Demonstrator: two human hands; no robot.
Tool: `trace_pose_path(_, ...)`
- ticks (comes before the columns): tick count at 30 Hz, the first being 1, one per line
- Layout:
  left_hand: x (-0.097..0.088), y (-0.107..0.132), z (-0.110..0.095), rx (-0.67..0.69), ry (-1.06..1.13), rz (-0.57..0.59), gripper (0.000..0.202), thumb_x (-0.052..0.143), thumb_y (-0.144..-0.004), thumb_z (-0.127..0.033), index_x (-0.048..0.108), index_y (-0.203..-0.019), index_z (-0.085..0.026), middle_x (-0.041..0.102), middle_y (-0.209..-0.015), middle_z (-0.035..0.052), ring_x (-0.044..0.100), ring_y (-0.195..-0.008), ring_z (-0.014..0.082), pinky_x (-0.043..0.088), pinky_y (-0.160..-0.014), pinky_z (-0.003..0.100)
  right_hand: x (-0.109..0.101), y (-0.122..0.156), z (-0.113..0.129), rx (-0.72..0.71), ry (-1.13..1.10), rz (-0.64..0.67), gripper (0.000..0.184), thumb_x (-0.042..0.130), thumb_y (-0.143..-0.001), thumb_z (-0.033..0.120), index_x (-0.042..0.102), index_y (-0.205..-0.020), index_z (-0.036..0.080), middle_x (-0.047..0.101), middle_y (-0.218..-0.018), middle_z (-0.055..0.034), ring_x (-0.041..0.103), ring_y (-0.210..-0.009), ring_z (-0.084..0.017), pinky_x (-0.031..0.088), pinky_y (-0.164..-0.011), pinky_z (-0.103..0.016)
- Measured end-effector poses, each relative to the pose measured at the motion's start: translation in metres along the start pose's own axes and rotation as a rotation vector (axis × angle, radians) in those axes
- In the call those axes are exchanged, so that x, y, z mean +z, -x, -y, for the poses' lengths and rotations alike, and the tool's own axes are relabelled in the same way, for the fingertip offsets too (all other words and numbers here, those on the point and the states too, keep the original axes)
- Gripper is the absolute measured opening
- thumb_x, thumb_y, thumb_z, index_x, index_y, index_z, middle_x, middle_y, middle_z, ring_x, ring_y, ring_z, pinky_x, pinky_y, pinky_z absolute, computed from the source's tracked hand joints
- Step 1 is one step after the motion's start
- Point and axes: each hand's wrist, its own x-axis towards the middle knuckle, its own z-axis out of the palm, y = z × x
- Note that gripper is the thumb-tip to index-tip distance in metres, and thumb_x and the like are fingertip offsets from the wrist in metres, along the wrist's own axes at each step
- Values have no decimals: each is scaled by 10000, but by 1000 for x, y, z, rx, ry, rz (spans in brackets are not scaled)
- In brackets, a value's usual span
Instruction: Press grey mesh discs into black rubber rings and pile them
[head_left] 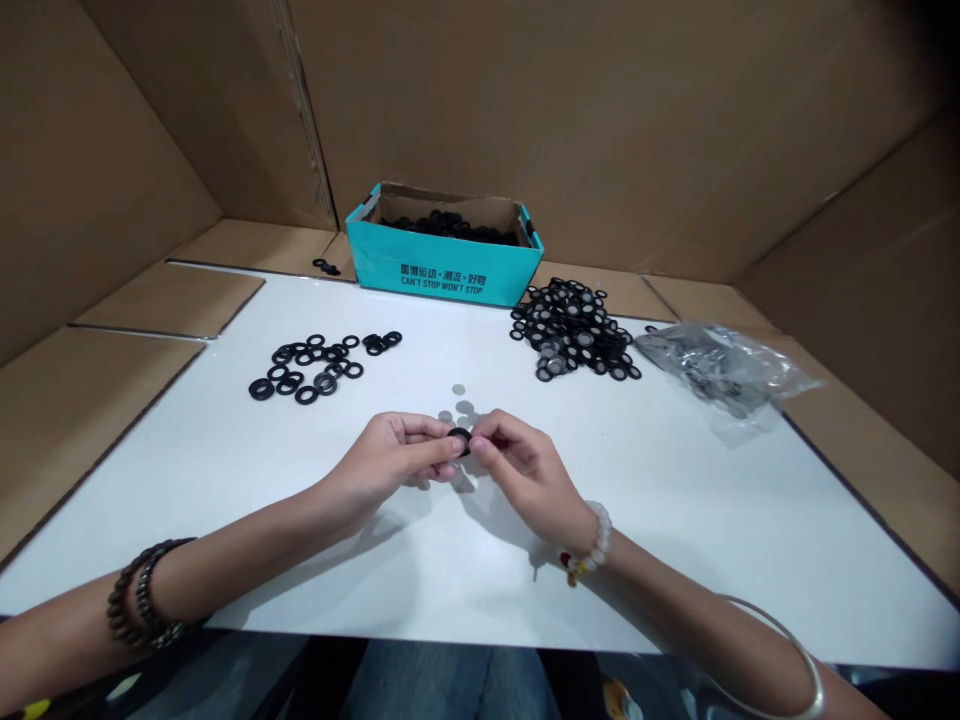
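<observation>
Above the middle of the white table, my left hand (405, 447) is closed in a pinch on a black rubber ring (460, 434). At the ring's right edge, the thumb and forefinger of my right hand (525, 468) are pinched together on it. Whether a disc sits between those fingertips is hidden. Several small grey discs (465, 407) lie on the table just beyond and beneath my hands. Loose black rings (307, 395) are spread out to the left. On the right stands a heap of black rings with grey discs in their centres (574, 325).
A turquoise cardboard box (446, 268) holding many black rings stands at the back of the white table (675, 560). To the right lies a clear plastic bag (731, 370) of grey discs. Cardboard walls (600, 120) enclose the back and sides. A few rings (326, 267) lie left of the box.
</observation>
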Motion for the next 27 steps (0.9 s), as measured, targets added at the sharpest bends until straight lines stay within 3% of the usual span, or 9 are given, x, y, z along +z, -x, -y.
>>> trace_pose_path(3, 0, 0, 1, 35, -87, -44, 161, 736, -665, -287, 683, -709, -141, 629, -558, 2, 561, -547, 107, 385, -559, 220, 1, 3, 2, -176, 280, -26, 159, 469, -883, 227, 506, -734, 184, 501, -645, 8, 435, -604, -117, 354, -579, -266)
trace_pose_path(6, -1, -1, 2, 79, -131, -44, 135, 727, -665, -262, 681, -702, -140, 630, -559, 1, 562, -548, 111, 397, -562, 224, 1, 4, 1, -185, 338, -8, 157, 467, -874, 197, 504, -723, 178, 498, -636, 7, 435, -595, -116, 352, -577, -266)
trace_pose_path(11, -3, -4, 3, 29, -56, 11, 188, 739, -676, -307, 680, -748, -144, 648, -600, 4, 579, -576, 102, 409, -589, 217, -1, 0, -3, 83, -46, 35, 254, 507, -874, 365, 492, -705, 176, 442, -611, 34, 389, -559, -96, 316, -534, -244)
trace_pose_path(15, -4, -5, 0, 25, 85, 48, 351, 766, -662, -279, 659, -981, -181, 678, -741, 7, 596, -620, 92, 422, -621, 218, -3, -4, -4, 228, -323, 10, 319, 586, -814, 458, 487, -704, 176, 428, -579, 53, 357, -532, -82, 289, -528, -238)
trace_pose_path(17, -5, -5, 0, 41, 81, 57, 383, 769, -662, -270, 647, -1013, -176, 678, -754, 14, 593, -616, 91, 416, -603, 213, -2, -4, -4, 279, -413, 9, 331, 631, -777, 464, 489, -701, 174, 437, -577, 54, 361, -534, -80, 293, -539, -239)
trace_pose_path(27, -4, -4, -1, 90, -23, 39, 366, 743, -681, -287, 659, -1023, -185, 675, -760, 19, 605, -629, 107, 449, -617, 228, 1, -4, -4, 332, -527, 41, 330, 668, -747, 441, 481, -673, 180, 423, -567, 57, 355, -533, -84, 291, -547, -247)
